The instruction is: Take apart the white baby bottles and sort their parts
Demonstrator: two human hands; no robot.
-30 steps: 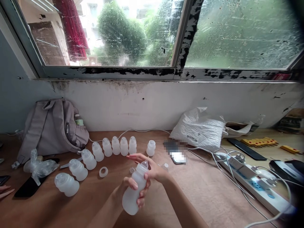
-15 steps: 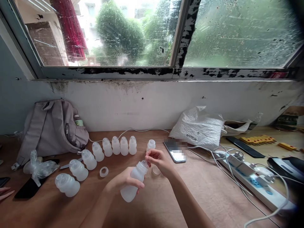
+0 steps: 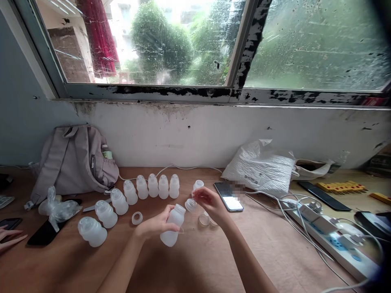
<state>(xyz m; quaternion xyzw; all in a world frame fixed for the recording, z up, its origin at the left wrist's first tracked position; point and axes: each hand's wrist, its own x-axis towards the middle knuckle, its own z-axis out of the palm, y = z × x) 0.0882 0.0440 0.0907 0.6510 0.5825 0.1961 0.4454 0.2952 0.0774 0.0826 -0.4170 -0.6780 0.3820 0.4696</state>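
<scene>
My left hand (image 3: 157, 225) is wrapped round a translucent white plastic bottle (image 3: 172, 224). The bottle tilts to the right, its open neck uncovered at the top. Just right of that neck, my right hand (image 3: 210, 201) has its fingers bent and their tips drawn together. A clear, ribbed cap-like piece (image 3: 191, 204) shows right below those fingertips; whether they touch it I cannot tell. Behind the fingers stands a small white bottle (image 3: 198, 184), partly hidden. Clear rings or lids (image 3: 204, 219) lie under the right wrist. Left of my left hand lies a white ring (image 3: 137, 218).
Several similar capped bottles (image 3: 106, 214) stand in a curved row at left. Behind are a grey backpack (image 3: 76, 160) and a silver bubble mailer (image 3: 259, 167). A phone (image 3: 228, 196) and a power strip (image 3: 332, 240) with cables lie right. Another person's hand (image 3: 10, 237) rests at far left.
My right hand has moved up and away from the bottle's neck, which now shows uncovered. The bottle is more upright in my left hand. The whole view has shifted slightly.
</scene>
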